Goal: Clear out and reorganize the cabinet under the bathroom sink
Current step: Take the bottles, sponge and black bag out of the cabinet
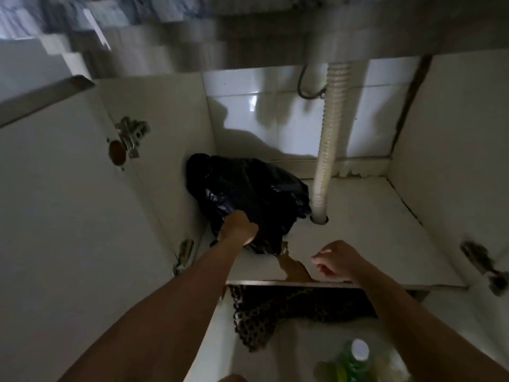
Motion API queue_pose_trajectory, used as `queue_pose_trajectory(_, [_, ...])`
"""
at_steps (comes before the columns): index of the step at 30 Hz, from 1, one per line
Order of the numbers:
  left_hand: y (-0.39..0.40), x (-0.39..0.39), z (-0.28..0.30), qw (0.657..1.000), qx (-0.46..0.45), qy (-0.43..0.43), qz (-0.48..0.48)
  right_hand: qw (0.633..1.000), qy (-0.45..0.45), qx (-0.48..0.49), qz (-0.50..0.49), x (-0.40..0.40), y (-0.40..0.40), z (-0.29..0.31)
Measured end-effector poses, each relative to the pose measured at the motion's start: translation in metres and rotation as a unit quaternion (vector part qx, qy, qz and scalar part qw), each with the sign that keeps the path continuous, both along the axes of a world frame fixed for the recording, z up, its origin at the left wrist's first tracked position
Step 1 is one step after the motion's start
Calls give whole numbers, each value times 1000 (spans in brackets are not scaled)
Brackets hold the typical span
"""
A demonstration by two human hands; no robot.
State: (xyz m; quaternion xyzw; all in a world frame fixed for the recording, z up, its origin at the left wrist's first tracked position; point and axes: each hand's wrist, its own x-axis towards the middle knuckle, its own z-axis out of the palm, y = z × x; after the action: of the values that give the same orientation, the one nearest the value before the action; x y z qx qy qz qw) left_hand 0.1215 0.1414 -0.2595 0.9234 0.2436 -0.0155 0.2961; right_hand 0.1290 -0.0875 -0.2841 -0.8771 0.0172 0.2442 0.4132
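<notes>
We find the cabinet floor (371, 224) nearly emptied, so we judge the clearing-out step to be close to its end. One item remains inside — a black plastic bag (248, 194) slumped in the back-left corner of that floor, against the left wall and just beside the corrugated drain hose (330, 150). The left hand (238, 230) is on the bag's near side with its fingers clamped into the plastic. The right hand (337, 260) hangs over the front edge, fingers loosely curled and holding nothing. A green bottle (354, 359) with a white cap stands outside, on the room floor below the front edge. The next move, in our judgement, calls for drawing the bag forward over the front edge — clear of the hose.
</notes>
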Motion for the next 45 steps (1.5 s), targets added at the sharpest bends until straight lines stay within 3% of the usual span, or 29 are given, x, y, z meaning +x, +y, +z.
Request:
queue_pose_trajectory(3, [46, 37, 11, 993, 27, -54, 106, 999, 1, -43, 30, 20, 32, -16])
queue_pose_trajectory(5, [75, 62, 12, 981, -48, -61, 180, 998, 0, -54, 44, 32, 52, -26])
queue_pose_trajectory(8, [105, 87, -7, 955, -212, -39, 205, 995, -6, -69, 78, 44, 79, -32])
queue_pose_trajectory(10, [115, 91, -21, 921, -303, -66, 236, 996, -11, -35, 81, 52, 95, -37])
queue_pose_trajectory(14, [130, 109, -59, 861, -416, -118, 266, 996, -47, 3, 81, 77, 124, -44])
queue_pose_trajectory(17, [144, 135, -97, 841, -453, -121, 269, 993, -51, -6, 109, 102, 142, -67])
queue_pose_trajectory(22, [109, 120, -60, 851, -434, -127, 266, 988, -18, -23, 151, 85, 161, -70])
queue_pose_trajectory(25, [104, 123, -60, 873, -375, -128, 284, 986, -62, -58, 144, 82, 165, -78])
queue_pose_trajectory(32, [103, 118, -32, 885, -344, -212, 232, 991, -97, -4, 94, 91, 143, -38])
queue_pose_trajectory(34, [104, 115, -20, 887, -340, -232, 210, 991, -105, 46, 70, 102, 136, -26])
queue_pose_trajectory(38, [81, 94, -14, 926, -252, -248, 132, 965, -34, 253, -63, 121, 137, 1])
queue_pose_trajectory(40, [59, 79, -18, 943, -220, -240, 66, 952, -26, 290, -94, 131, 138, 13])
queue_pose_trajectory(43, [32, 67, -23, 963, -197, -185, 5, 947, -45, 316, -31, 132, 135, 34])
queue_pose_trajectory(45, [21, 61, -26, 975, -199, -85, -48, 941, -76, 330, 21, 131, 133, 44])
